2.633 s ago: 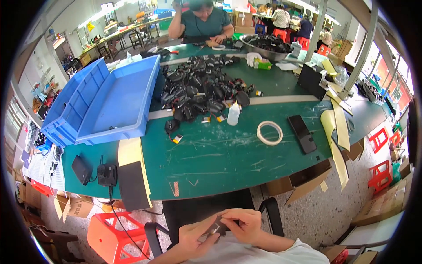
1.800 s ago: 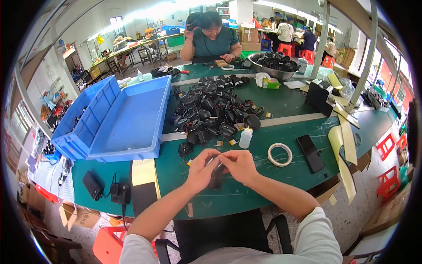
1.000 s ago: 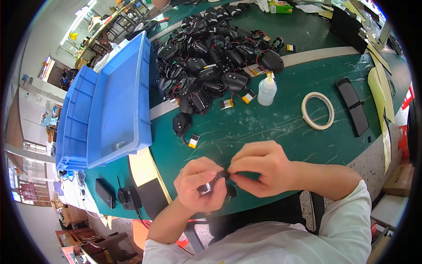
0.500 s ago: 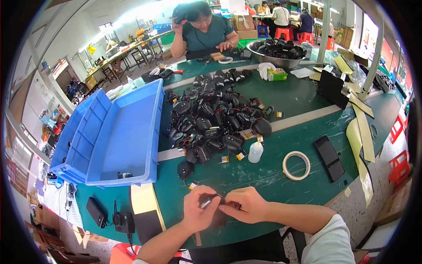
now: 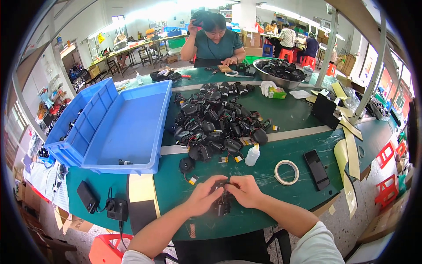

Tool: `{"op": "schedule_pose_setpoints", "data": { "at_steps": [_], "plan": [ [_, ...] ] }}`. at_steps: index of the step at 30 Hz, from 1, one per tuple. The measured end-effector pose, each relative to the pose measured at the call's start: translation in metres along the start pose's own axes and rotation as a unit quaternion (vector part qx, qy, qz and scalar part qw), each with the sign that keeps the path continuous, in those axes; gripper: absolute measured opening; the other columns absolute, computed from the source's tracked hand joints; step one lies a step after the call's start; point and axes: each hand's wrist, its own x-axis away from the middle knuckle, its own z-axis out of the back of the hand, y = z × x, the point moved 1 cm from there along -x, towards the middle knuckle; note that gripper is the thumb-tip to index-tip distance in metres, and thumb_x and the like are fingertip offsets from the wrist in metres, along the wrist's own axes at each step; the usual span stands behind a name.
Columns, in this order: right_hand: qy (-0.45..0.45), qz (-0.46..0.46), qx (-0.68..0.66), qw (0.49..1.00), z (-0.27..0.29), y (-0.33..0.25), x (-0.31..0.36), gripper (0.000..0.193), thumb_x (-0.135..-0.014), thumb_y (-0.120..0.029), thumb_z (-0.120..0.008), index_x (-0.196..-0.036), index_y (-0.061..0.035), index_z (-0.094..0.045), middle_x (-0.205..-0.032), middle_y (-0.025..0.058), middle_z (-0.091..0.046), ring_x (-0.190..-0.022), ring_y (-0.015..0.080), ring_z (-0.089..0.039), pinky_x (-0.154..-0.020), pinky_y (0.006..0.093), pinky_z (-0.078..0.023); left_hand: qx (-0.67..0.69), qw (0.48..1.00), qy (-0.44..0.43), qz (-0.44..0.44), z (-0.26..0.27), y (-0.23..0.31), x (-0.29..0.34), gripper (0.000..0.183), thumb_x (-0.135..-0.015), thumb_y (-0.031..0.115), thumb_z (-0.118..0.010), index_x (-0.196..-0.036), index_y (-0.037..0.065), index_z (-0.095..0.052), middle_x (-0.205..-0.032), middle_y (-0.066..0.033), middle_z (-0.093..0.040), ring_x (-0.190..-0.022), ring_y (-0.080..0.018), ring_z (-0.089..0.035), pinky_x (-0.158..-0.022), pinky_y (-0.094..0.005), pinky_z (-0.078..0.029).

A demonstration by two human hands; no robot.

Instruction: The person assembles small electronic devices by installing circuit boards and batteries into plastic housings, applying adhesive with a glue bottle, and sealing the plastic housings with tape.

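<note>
Near the table's front edge, my left hand [image 5: 204, 196] and my right hand [image 5: 245, 191] meet around a small black plastic device [image 5: 223, 205]. Fingers of both are closed on its upper part, and its lower part hangs blurred below them; its exact kind cannot be made out. Beyond my hands lies a heap of black plastic housings [image 5: 215, 121] with thin wires and small silver-and-yellow battery packs. One round black housing [image 5: 187, 165] sits apart at the heap's near side, with a battery pack [image 5: 193, 179] beside it.
Blue bins [image 5: 127, 123] stand on the left, the nearer holding one small dark piece. A white bottle [image 5: 252, 155], tape roll [image 5: 286, 172] and black phone [image 5: 316, 170] lie to the right. A black power bank [image 5: 88, 196] is front left. Opposite sits a person [image 5: 216, 46] beside a metal bowl [image 5: 281, 79].
My view has shifted slightly. The black device has turned between my hands and shows more below my fingers; my hands have drawn closer together at its top.
</note>
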Motion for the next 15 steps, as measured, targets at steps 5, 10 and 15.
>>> {"op": "schedule_pose_setpoints", "data": {
  "at_steps": [5,10,15],
  "plan": [
    [0.090,-0.011,0.054,0.994,0.000,-0.035,0.022,0.026,-0.082,-0.019,-0.074,-0.095,-0.0014,-0.059,-0.080,0.0079,-0.063,-0.071,0.0160,-0.062,-0.059,0.0287,-0.050,0.229,0.968,0.045,0.092,0.004,-0.019,0.001,0.032,-0.100,0.015,-0.051,-0.131,0.010,-0.049,-0.100,-0.0004,-0.059,-0.081,-0.0077,-0.058,-0.067,-0.0220,-0.049],
    [0.241,0.041,0.079,0.966,-0.019,-0.064,0.091,0.076,-0.070,-0.014,-0.084,-0.133,-0.0041,-0.043,-0.126,0.0139,-0.050,-0.098,0.0229,-0.062,-0.072,0.0319,-0.056,0.256,0.966,-0.016,0.041,-0.019,0.018,0.014,0.036,-0.098,0.008,-0.053,-0.132,0.007,-0.046,-0.118,-0.0119,-0.061,-0.104,-0.0242,-0.065,-0.086,-0.0352,-0.055],
    [0.244,0.066,-0.084,0.964,-0.030,-0.061,0.131,0.075,-0.067,-0.012,-0.087,-0.129,-0.0001,-0.046,-0.111,0.0124,-0.061,-0.092,0.0193,-0.066,-0.075,0.0323,-0.057,0.404,0.906,0.124,-0.017,-0.069,0.083,0.052,0.037,-0.099,0.010,-0.051,-0.135,0.006,-0.043,-0.122,-0.0174,-0.056,-0.108,-0.0276,-0.061,-0.093,-0.0435,-0.052]
  ]
}}
